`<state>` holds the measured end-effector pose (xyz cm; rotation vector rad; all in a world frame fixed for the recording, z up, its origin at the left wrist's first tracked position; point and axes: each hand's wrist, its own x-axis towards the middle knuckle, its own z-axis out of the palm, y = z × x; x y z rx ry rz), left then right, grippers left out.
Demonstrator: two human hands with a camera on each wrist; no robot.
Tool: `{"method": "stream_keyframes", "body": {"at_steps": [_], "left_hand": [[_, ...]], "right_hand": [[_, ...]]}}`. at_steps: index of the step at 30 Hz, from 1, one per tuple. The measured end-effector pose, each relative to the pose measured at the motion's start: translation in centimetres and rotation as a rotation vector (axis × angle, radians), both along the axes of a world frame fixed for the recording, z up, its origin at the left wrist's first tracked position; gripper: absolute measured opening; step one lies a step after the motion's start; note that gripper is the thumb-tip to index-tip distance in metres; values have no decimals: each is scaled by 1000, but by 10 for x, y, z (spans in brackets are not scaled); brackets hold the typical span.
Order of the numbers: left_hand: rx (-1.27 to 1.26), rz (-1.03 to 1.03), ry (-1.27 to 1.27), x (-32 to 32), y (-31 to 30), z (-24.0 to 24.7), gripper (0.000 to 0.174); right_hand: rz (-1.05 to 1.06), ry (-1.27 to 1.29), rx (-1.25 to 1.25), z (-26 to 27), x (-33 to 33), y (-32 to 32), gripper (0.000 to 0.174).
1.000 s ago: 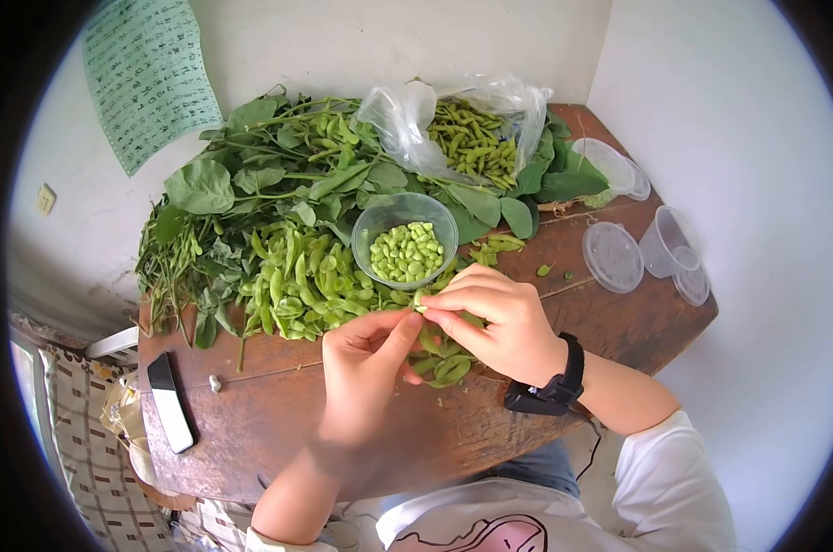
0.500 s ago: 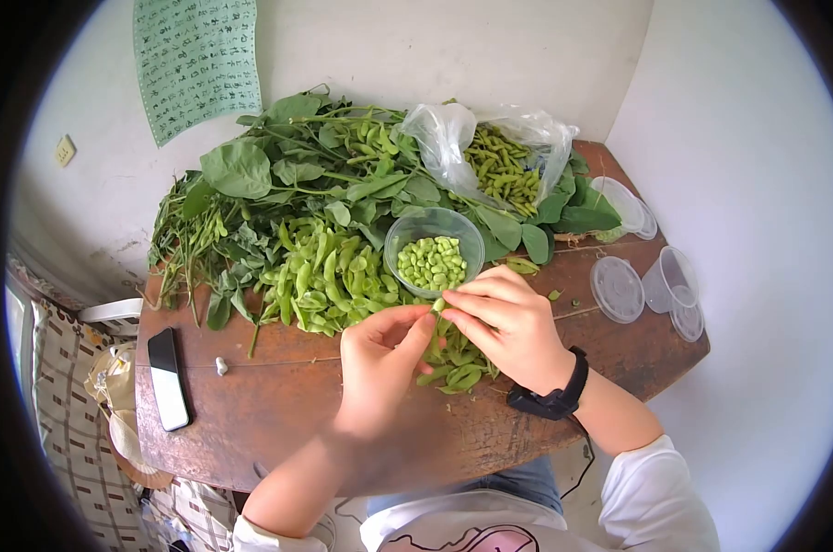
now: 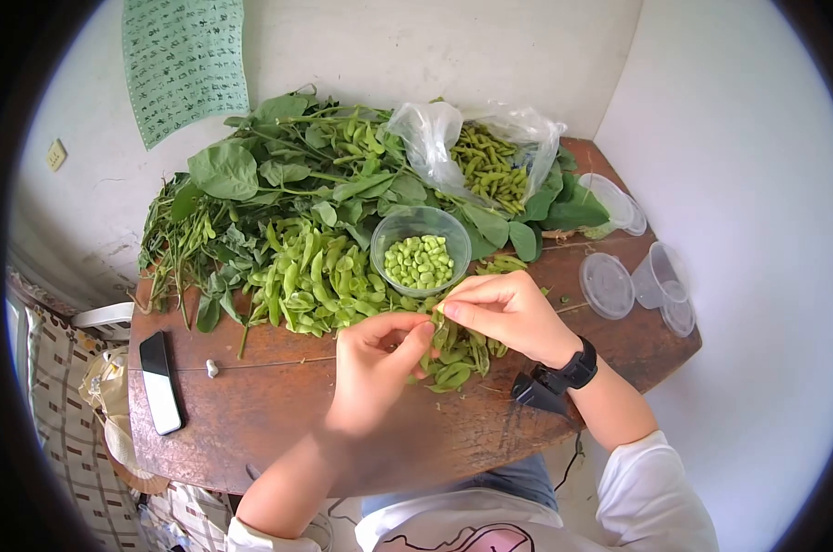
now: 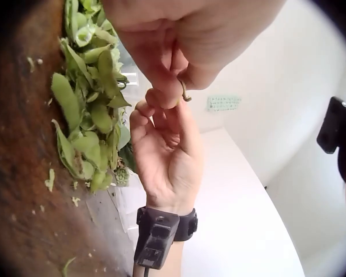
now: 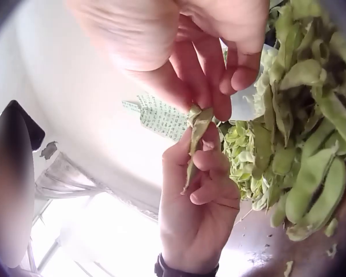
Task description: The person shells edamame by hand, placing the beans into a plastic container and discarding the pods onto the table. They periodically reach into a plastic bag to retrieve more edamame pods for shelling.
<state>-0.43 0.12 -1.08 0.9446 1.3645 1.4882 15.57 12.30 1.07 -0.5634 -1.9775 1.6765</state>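
Observation:
A soybean pod (image 5: 200, 128) spans the fingertips of both hands, a little above the table. My left hand (image 3: 372, 368) pinches its lower part between thumb and fingers. The right hand (image 3: 516, 317), with a black band on its wrist, pinches the upper end. In the left wrist view only the pod's thin stem end (image 4: 185, 92) shows past the fingertips; the rest is covered. Just beyond the hands stands a clear plastic bowl (image 3: 381, 241) partly filled with shelled green beans (image 3: 420, 261). Split, flattened pods (image 3: 458, 361) lie in a heap beneath the hands.
Whole green pods (image 3: 317, 276) are piled left of the bowl, with leafy stalks (image 3: 251, 175) behind. A plastic bag (image 3: 427, 129) of pods stands at the back. Clear lids (image 3: 607, 285) and a cup (image 3: 657, 276) sit at right, a phone (image 3: 161, 385) at left on the wooden table.
A pale green bean showed at the right fingertips earlier; it is no longer seen there. The right hand has turned slightly at the wrist. The head view has shifted a little.

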Motion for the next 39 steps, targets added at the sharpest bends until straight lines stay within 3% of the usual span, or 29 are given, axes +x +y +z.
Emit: {"method": "stream_keyframes", "body": {"at_steps": [4, 6, 8, 10, 11, 12, 14, 19, 22, 25, 30, 35, 39], "left_hand": [[-2, 10, -117, -3, 4, -2, 19], [-15, 20, -123, -2, 4, -4, 19], [10, 27, -64, -2, 5, -5, 21], [31, 27, -32, -3, 4, 1, 21], [42, 19, -1, -2, 3, 2, 22], [39, 21, -4, -2, 2, 2, 22], [136, 55, -117, -2, 3, 0, 24], [29, -6, 38, -5, 4, -2, 26], [-5, -16, 66, -3, 3, -3, 25], [45, -5, 144, -1, 4, -2, 22], [26, -79, 79, -7, 2, -3, 20], [51, -220, -95, -11, 1, -2, 17], [62, -297, -257, -16, 5, -6, 20]], "right_hand": [[-57, 105, 5, -7, -7, 12, 24], [-264, 67, 574, -2, -16, 19, 26], [-291, 113, 572, -1, -19, 12, 28], [-144, 57, 296, 2, -12, 4, 31], [-59, -49, 333, 4, -7, 2, 28], [-56, -51, 330, 3, -7, -2, 28], [-58, 12, 10, 4, -5, -7, 21], [-118, 72, -213, 7, -5, -7, 12], [-52, -29, -199, 3, -1, -7, 17], [-44, 37, -190, 2, 0, -10, 18], [23, 65, -331, -8, 6, -3, 17], [211, 201, -774, -15, 8, 1, 17], [210, 175, -855, -16, 4, -2, 20]]}}
